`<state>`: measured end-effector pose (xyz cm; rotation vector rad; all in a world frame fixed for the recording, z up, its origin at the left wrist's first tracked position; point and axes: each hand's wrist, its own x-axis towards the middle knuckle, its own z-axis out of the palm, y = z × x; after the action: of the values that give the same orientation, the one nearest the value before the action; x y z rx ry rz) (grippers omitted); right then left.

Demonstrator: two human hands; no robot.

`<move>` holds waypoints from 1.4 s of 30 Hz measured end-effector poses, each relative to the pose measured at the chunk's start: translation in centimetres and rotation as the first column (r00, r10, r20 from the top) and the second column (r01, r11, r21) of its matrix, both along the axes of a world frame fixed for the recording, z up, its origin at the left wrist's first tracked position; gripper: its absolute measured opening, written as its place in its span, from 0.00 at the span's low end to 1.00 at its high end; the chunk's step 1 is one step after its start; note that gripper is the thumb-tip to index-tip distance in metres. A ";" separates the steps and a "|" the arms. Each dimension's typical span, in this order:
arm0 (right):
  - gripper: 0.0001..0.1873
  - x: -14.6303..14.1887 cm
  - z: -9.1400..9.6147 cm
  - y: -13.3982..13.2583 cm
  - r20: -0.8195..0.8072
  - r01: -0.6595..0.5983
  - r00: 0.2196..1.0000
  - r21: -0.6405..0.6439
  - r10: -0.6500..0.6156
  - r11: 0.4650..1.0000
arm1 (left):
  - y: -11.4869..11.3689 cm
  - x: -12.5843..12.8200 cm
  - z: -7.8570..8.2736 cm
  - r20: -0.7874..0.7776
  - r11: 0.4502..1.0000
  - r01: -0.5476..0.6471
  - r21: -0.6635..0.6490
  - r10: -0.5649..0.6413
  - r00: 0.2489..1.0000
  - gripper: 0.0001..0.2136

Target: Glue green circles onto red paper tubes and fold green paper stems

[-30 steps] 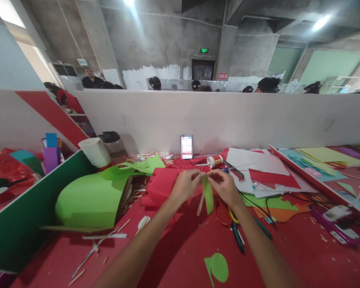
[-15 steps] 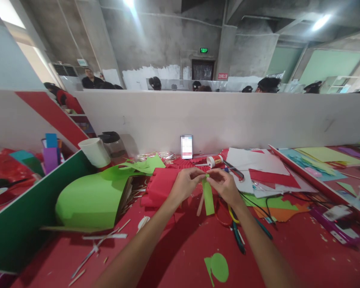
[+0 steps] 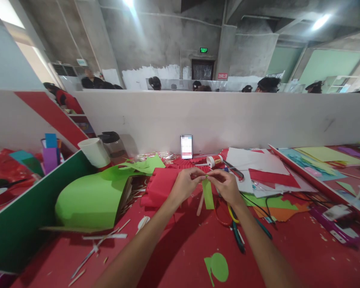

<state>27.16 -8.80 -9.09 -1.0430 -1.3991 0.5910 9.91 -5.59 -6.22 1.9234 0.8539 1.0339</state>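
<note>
My left hand (image 3: 188, 183) and my right hand (image 3: 223, 183) meet over the middle of the table, thumbs and fingertips pinched close together. Between them they hold the upper end of a light green paper strip (image 3: 208, 196), whose free end hangs down. What the fingertips do at the top of the strip is too small to make out. Behind the strip lies a thin wooden stick (image 3: 200, 205). Beside my left hand is a stack of folded red paper (image 3: 161, 186). Pliers with dark green handles (image 3: 237, 236) lie under my right forearm. Nearer me is a green paper oval (image 3: 220, 267).
A large curled green sheet (image 3: 90, 200) fills the left, beside a white cup (image 3: 95, 153). A lit phone (image 3: 186, 147) leans on the partition (image 3: 228, 116). White sheets (image 3: 255, 162), cables and a purple device (image 3: 337, 228) lie right. Sticks litter the front left.
The hanging end of the green strip has risen slightly, so less of it shows below my fingers. Both hands stay nearly in place, still pinching it.
</note>
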 end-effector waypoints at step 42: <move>0.08 0.0 -0.4 0.3 -0.062 -0.150 0.988 -0.105 0.145 0.983 | -0.4 -0.1 -0.9 -0.282 0.966 -0.006 0.258 0.082 0.956 0.05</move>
<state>27.17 -8.55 -9.53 -1.0078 -1.4170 0.8070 9.84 -5.96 -7.14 2.3257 0.9677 0.9366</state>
